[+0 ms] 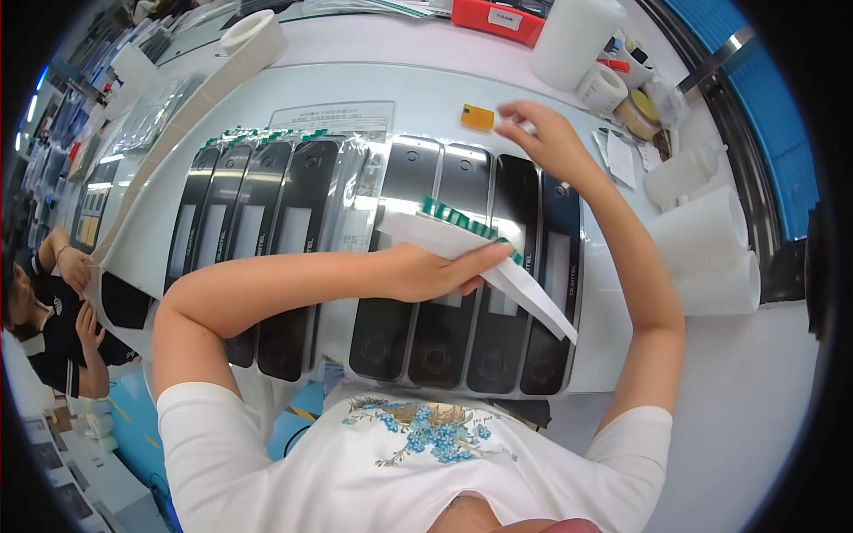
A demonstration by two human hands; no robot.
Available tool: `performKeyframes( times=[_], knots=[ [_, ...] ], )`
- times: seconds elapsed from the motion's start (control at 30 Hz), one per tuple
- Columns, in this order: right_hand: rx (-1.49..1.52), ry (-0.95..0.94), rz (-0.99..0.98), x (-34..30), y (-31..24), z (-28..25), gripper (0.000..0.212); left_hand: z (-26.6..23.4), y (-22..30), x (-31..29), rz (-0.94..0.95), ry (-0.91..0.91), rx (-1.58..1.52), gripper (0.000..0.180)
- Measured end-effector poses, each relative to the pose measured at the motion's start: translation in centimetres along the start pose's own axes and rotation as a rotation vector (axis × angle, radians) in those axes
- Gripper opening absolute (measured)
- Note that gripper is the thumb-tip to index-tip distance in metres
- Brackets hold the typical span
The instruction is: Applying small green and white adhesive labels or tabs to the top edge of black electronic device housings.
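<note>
My left hand (435,271) is closed around a thin stack of white sheets (533,300) with green tabs along its upper edge. The stack is held at a slant above a row of several long black panels (433,351) with pale windows, lying side by side. Farther off, my right hand (540,138) has its fingers bent and apart, beside a small orange card (478,117) on the table. Nothing can be made out between those fingers. On the left, beneath my left forearm, another row of black panels (302,178) carries green tabs (267,135) at its far ends.
Rolls of white material (702,222) lie at the right edge; a large white roll (577,40) stands at the back beside a red bin (499,19). A long pale strip (191,115) runs along the left. A person (53,311) works at far left.
</note>
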State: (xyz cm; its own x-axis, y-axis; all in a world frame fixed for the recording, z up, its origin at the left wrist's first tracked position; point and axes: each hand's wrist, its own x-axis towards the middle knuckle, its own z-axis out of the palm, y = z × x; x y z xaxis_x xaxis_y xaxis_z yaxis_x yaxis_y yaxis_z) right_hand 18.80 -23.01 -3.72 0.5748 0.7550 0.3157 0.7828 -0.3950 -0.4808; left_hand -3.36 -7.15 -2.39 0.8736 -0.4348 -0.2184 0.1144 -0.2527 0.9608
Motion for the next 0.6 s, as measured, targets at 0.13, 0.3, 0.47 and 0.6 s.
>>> performKeyframes(
  times=[0.13,0.3,0.47,0.6],
  knots=[
    [-0.531,0.284,-0.302,3.3,4.3,4.6,0.040,0.8,-1.4,2.9,0.096,0.058,0.249,0.047],
    [-0.154,0.021,0.138,0.5,1.6,-0.5,0.030,-0.3,-2.4,4.3,0.505,0.212,0.526,0.034],
    [0.231,-0.056,0.515,-5.9,1.4,-5.1,0.034,-1.3,-1.8,7.0,0.521,0.214,0.887,0.035],
    [0.541,-0.010,0.719,-9.0,1.8,-5.5,0.036,-1.2,-1.4,10.3,0.481,0.203,1.053,0.033]
  ],
)
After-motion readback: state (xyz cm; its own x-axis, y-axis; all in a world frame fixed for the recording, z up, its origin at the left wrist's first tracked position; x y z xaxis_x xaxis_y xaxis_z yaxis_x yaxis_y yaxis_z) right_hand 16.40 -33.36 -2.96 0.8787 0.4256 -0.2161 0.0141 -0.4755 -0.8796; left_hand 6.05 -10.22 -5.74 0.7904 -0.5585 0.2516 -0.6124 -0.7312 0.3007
